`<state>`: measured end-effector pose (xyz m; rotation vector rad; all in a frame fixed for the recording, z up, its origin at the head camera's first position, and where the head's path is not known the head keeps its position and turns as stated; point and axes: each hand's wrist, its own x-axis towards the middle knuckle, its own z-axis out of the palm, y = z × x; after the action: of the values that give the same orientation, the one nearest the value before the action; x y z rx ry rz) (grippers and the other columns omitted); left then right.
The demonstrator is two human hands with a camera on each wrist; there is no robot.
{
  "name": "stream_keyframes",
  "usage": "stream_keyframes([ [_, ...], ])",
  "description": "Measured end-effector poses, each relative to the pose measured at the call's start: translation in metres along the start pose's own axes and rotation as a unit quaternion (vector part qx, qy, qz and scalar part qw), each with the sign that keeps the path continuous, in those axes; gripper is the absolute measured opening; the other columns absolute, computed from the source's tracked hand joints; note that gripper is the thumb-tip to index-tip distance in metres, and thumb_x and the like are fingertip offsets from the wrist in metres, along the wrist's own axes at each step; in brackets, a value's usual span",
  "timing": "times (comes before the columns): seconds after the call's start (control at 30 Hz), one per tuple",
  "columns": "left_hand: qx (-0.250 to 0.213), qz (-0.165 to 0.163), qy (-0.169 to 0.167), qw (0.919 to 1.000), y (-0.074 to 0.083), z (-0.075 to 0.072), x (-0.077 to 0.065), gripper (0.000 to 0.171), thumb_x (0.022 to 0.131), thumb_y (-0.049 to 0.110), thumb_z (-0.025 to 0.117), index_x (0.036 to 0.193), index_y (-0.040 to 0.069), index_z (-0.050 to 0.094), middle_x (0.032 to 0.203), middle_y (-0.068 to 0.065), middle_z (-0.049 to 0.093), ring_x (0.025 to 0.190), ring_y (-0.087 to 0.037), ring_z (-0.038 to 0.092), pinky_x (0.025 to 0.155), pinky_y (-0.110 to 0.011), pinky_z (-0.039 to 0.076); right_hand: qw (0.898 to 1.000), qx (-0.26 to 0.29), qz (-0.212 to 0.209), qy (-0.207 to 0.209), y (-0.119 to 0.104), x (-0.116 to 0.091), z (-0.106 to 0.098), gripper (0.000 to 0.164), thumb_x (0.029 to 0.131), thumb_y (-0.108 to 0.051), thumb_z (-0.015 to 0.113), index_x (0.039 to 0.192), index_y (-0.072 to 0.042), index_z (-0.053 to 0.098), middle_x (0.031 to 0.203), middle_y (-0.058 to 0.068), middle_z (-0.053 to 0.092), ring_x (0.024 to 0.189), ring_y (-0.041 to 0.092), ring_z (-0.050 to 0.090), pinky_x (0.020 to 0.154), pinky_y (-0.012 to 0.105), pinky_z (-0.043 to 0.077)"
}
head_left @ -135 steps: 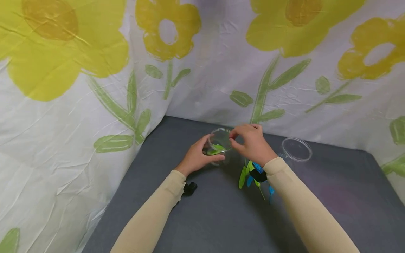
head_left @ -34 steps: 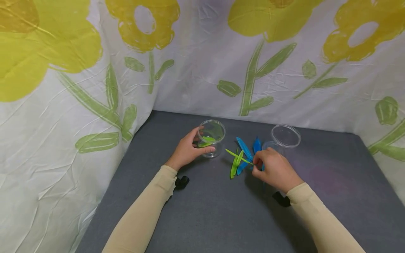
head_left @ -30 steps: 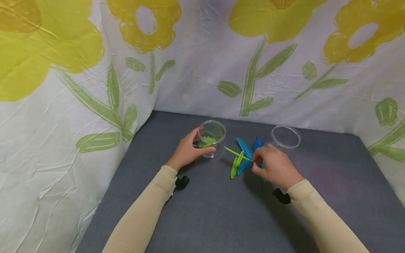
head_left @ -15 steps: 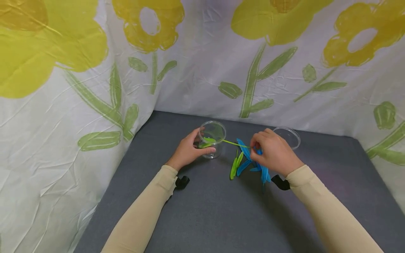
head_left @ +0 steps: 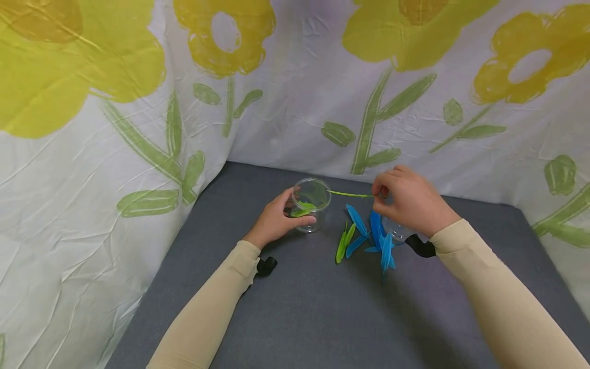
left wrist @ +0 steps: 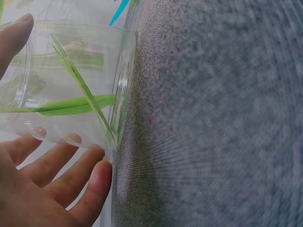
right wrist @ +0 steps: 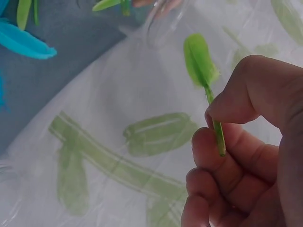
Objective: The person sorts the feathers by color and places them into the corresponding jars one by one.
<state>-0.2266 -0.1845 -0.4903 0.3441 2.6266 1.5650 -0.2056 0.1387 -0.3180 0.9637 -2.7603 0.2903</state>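
A: What has the left hand (head_left: 276, 220) got?

B: The jar (head_left: 322, 218). It's gripping that by the side, thumb nearest us, and the jar stands upright on the bench (head_left: 295, 307).

A: Anything inside?

B: Green feathers (left wrist: 75, 105). I can make out two, crossing each other.

A: And the right hand (head_left: 410, 199)?

B: Pinching a quill (head_left: 351, 195) by one end between thumb and fingers. It's a green one too, held nearly level just right of the jar, above the bench.

A: Is it touching the jar?

B: Its far tip lines up with the jar's top edge, but I can't tell whether they touch.

A: What's lying about?

B: Near the jar, on its right, some loose greens (head_left: 341, 249). A little farther from the jar on the same side, a scatter of blues (head_left: 377, 230), several overlapping.

A: Is that another tub (head_left: 397, 229)?

B: Yes, clear as well, well right of the jar and partly hidden by the right hand. Behind the jar hangs a flowered cloth (head_left: 295, 128).
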Motion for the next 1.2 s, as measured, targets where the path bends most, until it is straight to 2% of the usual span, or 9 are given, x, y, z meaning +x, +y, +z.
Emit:
stream_keyframes([
  [0.1,0.002,-0.005,-0.003,1.0000,-0.001,0.000,0.000,0.101,0.082,0.072,0.085,0.166,0.042,0.036,0.159,-0.001,0.054,0.146,-0.027,0.056,0.117,-0.049,0.053,1.000,-0.006,-0.010,-0.009,-0.004,0.011,0.004,0.006,0.092,-0.008,0.069,0.093,-0.013,0.073,0.089,0.002,0.069,0.089,0.021,0.054,0.074,0.037,0.050],
  [0.27,0.002,-0.013,-0.003,0.9999,0.000,0.000,-0.002,0.101,0.081,0.073,0.084,0.165,0.044,0.036,0.159,0.000,0.054,0.148,-0.029,0.056,0.117,-0.052,0.053,0.999,-0.022,-0.028,-0.033,-0.012,0.028,0.014,0.003,0.093,-0.009,0.074,0.094,-0.012,0.075,0.091,0.001,0.071,0.090,0.022,0.057,0.073,0.039,0.054],
  [0.53,0.002,-0.017,-0.003,0.9998,0.001,0.001,-0.002,0.105,0.081,0.074,0.084,0.168,0.038,0.036,0.165,0.006,0.049,0.149,-0.027,0.055,0.117,-0.053,0.053,0.997,-0.033,-0.054,-0.040,-0.021,0.046,0.030,0.002,0.095,-0.010,0.075,0.095,-0.008,0.076,0.092,0.005,0.073,0.090,0.025,0.058,0.075,0.041,0.054],
  [0.8,-0.003,-0.018,-0.003,0.9998,0.001,0.000,-0.003,0.106,0.082,0.073,0.084,0.168,0.036,0.036,0.168,0.008,0.045,0.149,-0.027,0.055,0.116,-0.053,0.053,0.995,-0.046,-0.075,-0.046,-0.026,0.058,0.043,0.006,0.093,-0.010,0.080,0.090,-0.010,0.075,0.087,0.005,0.070,0.086,0.025,0.056,0.073,0.041,0.052],
  [0.93,-0.005,-0.018,-0.005,0.9998,0.000,0.001,-0.003,0.105,0.082,0.073,0.084,0.168,0.037,0.036,0.169,0.007,0.045,0.148,-0.027,0.056,0.115,-0.053,0.054,0.994,-0.045,-0.085,-0.045,-0.029,0.061,0.049,0.005,0.095,-0.012,0.081,0.096,-0.008,0.078,0.092,0.007,0.074,0.088,0.026,0.059,0.077,0.042,0.055],
  [1.07,-0.005,-0.022,-0.006,0.9997,-0.001,0.001,-0.002,0.103,0.081,0.073,0.084,0.166,0.042,0.035,0.168,0.007,0.045,0.147,-0.025,0.056,0.113,-0.052,0.056,0.995,-0.033,-0.088,-0.044,-0.031,0.062,0.052,0.011,0.096,-0.015,0.080,0.103,-0.007,0.079,0.098,0.009,0.076,0.093,0.027,0.062,0.081,0.042,0.058],
  [1.2,-0.007,-0.020,-0.001,0.9998,0.000,0.000,-0.002,0.102,0.082,0.070,0.086,0.166,0.041,0.037,0.167,0.006,0.047,0.146,-0.026,0.057,0.112,-0.053,0.056,0.996,-0.018,-0.082,-0.038,-0.030,0.061,0.053,0.014,0.096,-0.018,0.081,0.104,-0.008,0.078,0.100,0.009,0.077,0.095,0.027,0.062,0.082,0.042,0.058],
])
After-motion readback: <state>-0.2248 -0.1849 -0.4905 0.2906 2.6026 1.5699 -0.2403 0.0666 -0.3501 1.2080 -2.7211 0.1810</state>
